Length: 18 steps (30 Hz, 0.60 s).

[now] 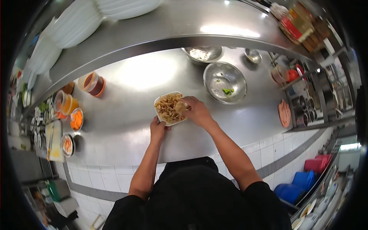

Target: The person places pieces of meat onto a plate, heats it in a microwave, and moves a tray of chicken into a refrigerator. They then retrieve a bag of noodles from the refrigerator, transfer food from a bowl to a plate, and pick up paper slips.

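Note:
A white dish [172, 124] heaped with brown, crisp-looking food pieces [167, 107] rests on the steel counter in front of me. My left hand [158, 128] grips the dish's near-left edge, its fingers at the rim. Over the right side of the dish, my right hand [194, 110] has its fingers closed around some of the brown pieces. To the right of the dish stands a perforated metal bowl [240, 82] with a few green vegetable pieces [228, 91] in it.
Containers of red sauce [93, 84] and orange liquid [69, 104], bowls of orange slices [76, 119] and a cutting board [56, 142] stand left. Another metal bowl [202, 54] sits farther back. A raised steel shelf [172, 23] spans the far side, carrying white stacked dishes [74, 25].

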{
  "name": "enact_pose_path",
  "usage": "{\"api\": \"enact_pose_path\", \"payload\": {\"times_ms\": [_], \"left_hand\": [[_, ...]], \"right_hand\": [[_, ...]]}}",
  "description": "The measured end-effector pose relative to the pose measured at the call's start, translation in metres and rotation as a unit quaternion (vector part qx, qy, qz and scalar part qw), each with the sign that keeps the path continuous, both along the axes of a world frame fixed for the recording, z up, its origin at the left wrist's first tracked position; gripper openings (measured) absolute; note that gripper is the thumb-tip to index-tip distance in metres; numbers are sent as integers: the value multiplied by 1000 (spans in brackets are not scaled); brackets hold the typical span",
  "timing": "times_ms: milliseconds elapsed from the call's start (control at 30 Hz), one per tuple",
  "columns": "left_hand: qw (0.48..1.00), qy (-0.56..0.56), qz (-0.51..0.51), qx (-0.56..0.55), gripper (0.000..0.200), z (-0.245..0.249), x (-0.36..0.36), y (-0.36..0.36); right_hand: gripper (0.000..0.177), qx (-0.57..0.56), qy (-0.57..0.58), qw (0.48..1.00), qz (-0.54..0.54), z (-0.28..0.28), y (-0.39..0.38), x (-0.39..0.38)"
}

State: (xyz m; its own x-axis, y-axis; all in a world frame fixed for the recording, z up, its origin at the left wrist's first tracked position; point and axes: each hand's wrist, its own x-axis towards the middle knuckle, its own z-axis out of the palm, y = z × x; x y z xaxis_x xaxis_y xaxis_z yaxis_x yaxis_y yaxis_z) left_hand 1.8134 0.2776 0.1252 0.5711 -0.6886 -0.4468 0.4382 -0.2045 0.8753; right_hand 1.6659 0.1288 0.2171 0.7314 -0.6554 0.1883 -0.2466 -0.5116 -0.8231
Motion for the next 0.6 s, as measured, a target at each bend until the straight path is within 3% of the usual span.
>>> {"api": "enact_pose_path", "payload": {"times_ms": [100,233,300,333,433,500,567,600], "left_hand": [[999,-10,-41,6,49,26,-22,8],[992,-18,-126,24,48,51,-66,21],[978,-17,-204,28,48,71,-97,20],[967,-16,-254,31,48,75,-114,19],[930,8,-366,-8,47,77,-185,8],[909,-8,-417,-1,46,70,-239,-1],[890,10,-455,2,44,54,-276,-9],[884,-219,-413,16,46,53,-291,-9]], "right_hand": [[36,65,-26,994,-89,17,12,-45],[37,100,26,967,-235,-27,28,-150],[39,359,-77,910,-195,-40,53,-202],[40,385,-114,896,-187,-35,71,-219],[37,407,-102,883,-209,-39,107,-287],[35,363,-145,886,-250,-49,127,-339],[30,295,-102,886,-343,-46,140,-388],[29,293,-131,877,-358,-46,146,-409]]}}
